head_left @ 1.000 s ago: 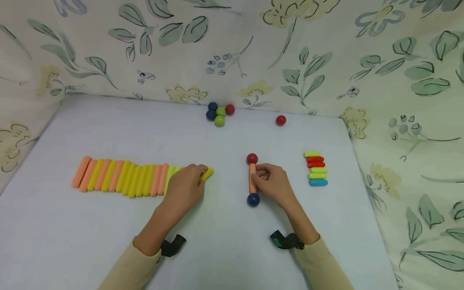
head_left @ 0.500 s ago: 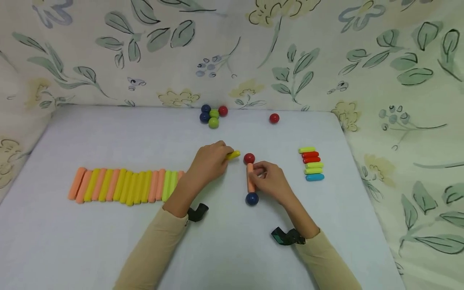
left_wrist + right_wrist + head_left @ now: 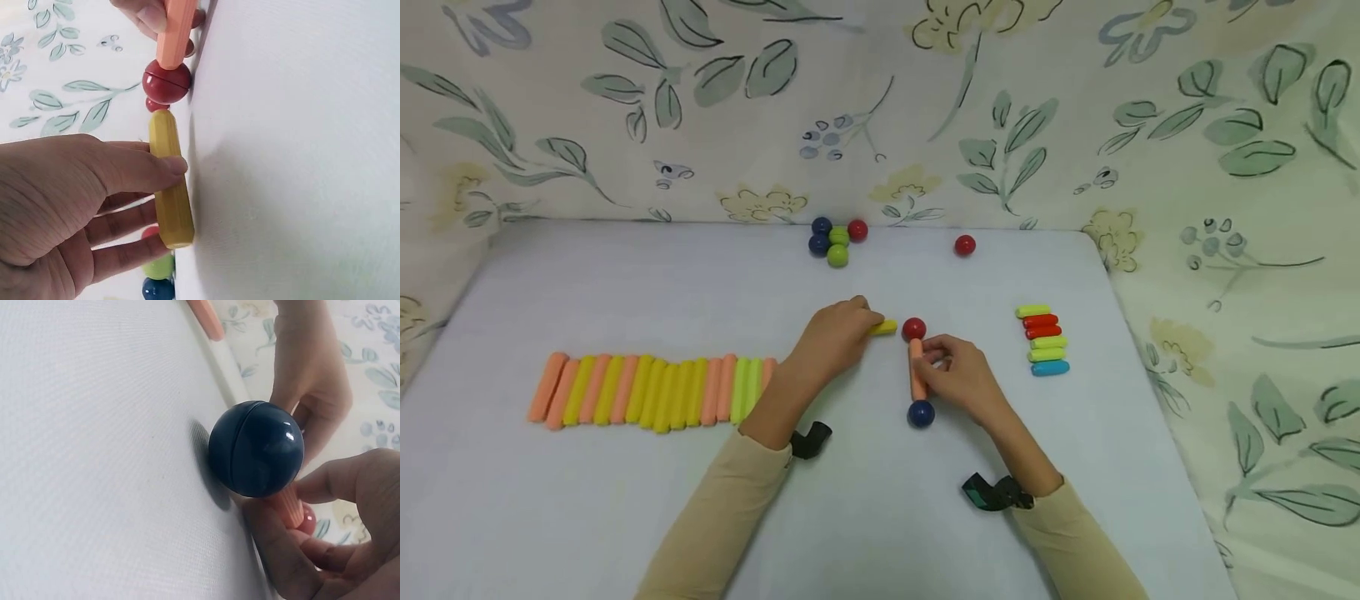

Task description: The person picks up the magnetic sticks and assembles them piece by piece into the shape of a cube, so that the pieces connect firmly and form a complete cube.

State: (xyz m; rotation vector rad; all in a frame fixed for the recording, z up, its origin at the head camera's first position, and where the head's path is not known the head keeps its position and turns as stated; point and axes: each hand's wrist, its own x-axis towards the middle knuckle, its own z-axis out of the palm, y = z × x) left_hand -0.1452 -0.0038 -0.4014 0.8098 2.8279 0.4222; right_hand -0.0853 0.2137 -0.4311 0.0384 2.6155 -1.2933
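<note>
My left hand [image 3: 837, 335] pinches a yellow stick [image 3: 167, 187] between thumb and fingers. The stick's free end points at a red ball [image 3: 914, 329], with a small gap between them. That ball sits at the far end of a salmon-coloured stick [image 3: 918, 375], and a dark blue ball [image 3: 256, 449] sits at its near end. My right hand [image 3: 958, 371] holds this salmon stick by its middle, thumb on one side and fingers on the other. In the right wrist view the blue ball hides part of the stick.
On the left lies a long row of salmon, yellow and lime sticks [image 3: 658, 392]. Several blue, green and red balls [image 3: 838, 255] cluster at the back, with a lone red ball [image 3: 965, 245] to their right. Short coloured sticks [image 3: 1043, 332] lie in a column at right.
My left hand has carried the yellow stick from the row's right end rightward to beside the red ball, and levelled it there. My right hand keeps holding the salmon stick in place.
</note>
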